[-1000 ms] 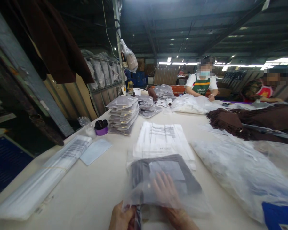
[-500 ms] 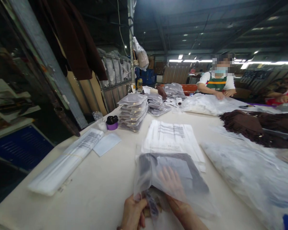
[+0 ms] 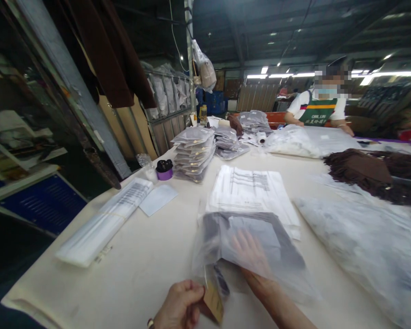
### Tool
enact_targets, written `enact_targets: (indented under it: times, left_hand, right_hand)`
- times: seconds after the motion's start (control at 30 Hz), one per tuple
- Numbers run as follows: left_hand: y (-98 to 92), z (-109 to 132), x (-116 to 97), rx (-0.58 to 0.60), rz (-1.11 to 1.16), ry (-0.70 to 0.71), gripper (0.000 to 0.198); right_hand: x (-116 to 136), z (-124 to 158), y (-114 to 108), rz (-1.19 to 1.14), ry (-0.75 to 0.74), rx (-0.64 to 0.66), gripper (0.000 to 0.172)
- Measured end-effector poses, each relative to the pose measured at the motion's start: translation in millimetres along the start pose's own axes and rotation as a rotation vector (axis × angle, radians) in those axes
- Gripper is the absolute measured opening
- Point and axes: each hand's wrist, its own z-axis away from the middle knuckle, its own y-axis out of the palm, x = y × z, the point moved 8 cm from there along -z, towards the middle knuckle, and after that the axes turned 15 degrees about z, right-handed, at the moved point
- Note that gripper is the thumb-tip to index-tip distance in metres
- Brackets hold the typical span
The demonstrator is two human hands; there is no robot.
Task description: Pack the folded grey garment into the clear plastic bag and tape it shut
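A frosted plastic bag (image 3: 205, 246) lies in front of me with a dark folded garment (image 3: 291, 249) inside. Through the plastic a pale rectangular sheet (image 3: 272, 235) shows on the garment. My right hand (image 3: 250, 256) reaches in through the bag's near opening, fingers stretched out flat over the sheet and garment. By the bag's mouth, my left hand (image 3: 183, 301) pinches a brown card tag (image 3: 213, 302) between thumb and fingers. A small dark strip (image 3: 221, 278) hangs beside the tag. Just beyond the bag lies a stack of printed white plastic bags (image 3: 250, 187).
Bagged grey garments (image 3: 193, 155) are piled at the back, near a purple tape roll (image 3: 164, 170). A banded bundle of clear bags (image 3: 106, 219) and a pale card (image 3: 158, 199) lie left. Plastic sheeting (image 3: 363, 246) and brown fringed fabric (image 3: 359, 171) cover the right. A co-worker (image 3: 318, 109) stands across.
My left hand has drawn down and left from the bag's mouth, and the brown card tag now shows plainly in it. The right hand stays flat inside the bag. The co-worker's hands have moved apart.
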Motion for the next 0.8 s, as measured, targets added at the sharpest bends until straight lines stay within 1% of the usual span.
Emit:
enact_targets:
  times: [0.13, 0.27, 0.4, 0.47, 0.53, 0.63, 0.8]
  left_hand:
    - [11.2, -2.0, -0.9, -0.041, -0.015, 0.079, 0.039]
    - [18.6, 0.1, -1.6, -0.011, -0.041, 0.154, 0.041]
    - [17.0, 4.6, -4.2, -0.035, -0.215, 0.212, 0.038]
    - [17.1, 8.0, -12.0, -0.069, -0.294, 0.263, 0.033]
    - [15.7, 12.0, -24.7, -0.128, -0.324, 0.334, 0.027]
    - [10.7, 14.0, -39.7, -0.205, -0.314, 0.379, 0.024]
    - [5.6, 7.8, -43.6, -0.220, -0.188, 0.386, 0.031]
  right_hand:
    - [1.4, 2.1, 4.8, -0.001, 0.018, 0.012, 0.026]
    - [-0.8, 2.4, 4.4, -0.001, -0.015, 0.029, 0.027]
    - [-2.0, -0.1, -0.5, -0.002, -0.117, 0.061, 0.029]
    - [-3.4, -2.3, -3.7, 0.003, -0.139, 0.074, 0.029]
    - [-4.4, -4.7, -6.7, 0.007, -0.148, 0.087, 0.029]
    - [-4.8, -6.9, -10.3, 0.005, -0.155, 0.098, 0.028]
    - [-4.1, -6.2, -9.2, -0.011, -0.150, 0.127, 0.030]
